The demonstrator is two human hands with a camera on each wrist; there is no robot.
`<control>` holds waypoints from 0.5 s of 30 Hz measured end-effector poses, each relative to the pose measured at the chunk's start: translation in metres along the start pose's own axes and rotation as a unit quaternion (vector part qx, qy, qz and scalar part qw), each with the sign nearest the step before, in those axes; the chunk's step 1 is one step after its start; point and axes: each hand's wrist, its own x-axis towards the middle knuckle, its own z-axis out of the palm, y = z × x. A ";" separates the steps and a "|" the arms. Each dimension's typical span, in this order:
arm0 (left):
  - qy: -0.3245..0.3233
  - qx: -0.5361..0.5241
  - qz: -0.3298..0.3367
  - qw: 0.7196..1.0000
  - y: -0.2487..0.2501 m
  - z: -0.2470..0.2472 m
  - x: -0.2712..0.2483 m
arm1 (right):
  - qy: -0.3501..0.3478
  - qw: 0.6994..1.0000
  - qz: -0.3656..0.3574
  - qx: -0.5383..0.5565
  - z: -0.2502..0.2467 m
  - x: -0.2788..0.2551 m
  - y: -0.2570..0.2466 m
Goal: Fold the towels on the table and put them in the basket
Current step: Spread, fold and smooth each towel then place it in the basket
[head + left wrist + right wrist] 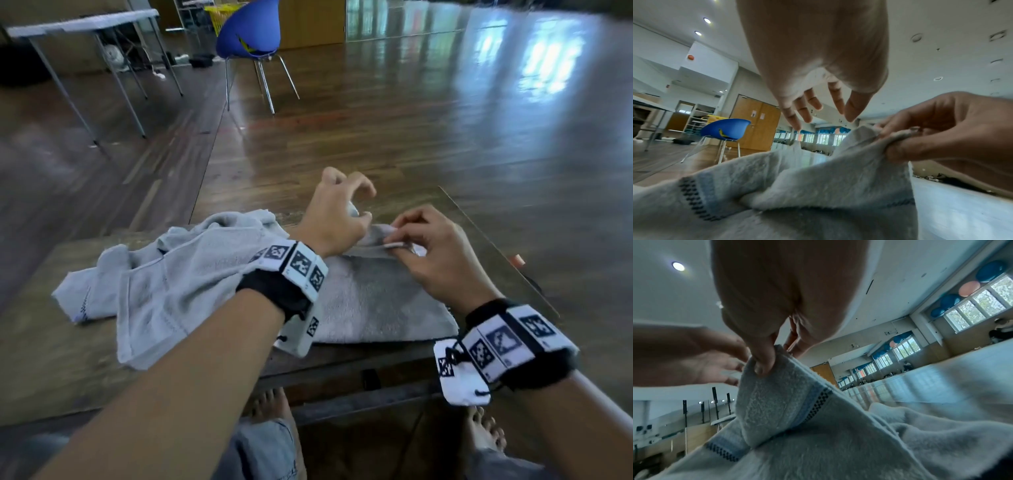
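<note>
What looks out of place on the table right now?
One towel lies crumpled and unfolded at the table's left. The right hand pinches a corner of the flatter towel; the left hand hovers open. No basket shows.

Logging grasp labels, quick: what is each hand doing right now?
Left hand: open, fingers spread and loosely bent above the towel, gripping nothing.
Right hand: pinches the towel's far edge between thumb and fingers.
</note>
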 end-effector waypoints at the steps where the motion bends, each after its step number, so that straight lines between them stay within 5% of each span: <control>1: -0.038 0.015 0.000 0.999 0.006 0.004 -0.003 | -0.007 1.000 -0.006 -0.001 0.001 -0.005 0.002; 5: -0.111 0.032 0.010 0.993 0.013 0.016 -0.007 | -0.014 0.999 0.007 0.038 -0.003 -0.005 0.012; 12: 0.081 -0.086 0.003 0.993 -0.001 0.044 -0.022 | 0.023 0.998 0.045 0.048 -0.015 -0.007 0.020; 15: 0.078 -0.119 0.013 0.990 -0.001 0.046 -0.017 | 0.015 0.996 0.073 0.056 -0.020 -0.004 0.020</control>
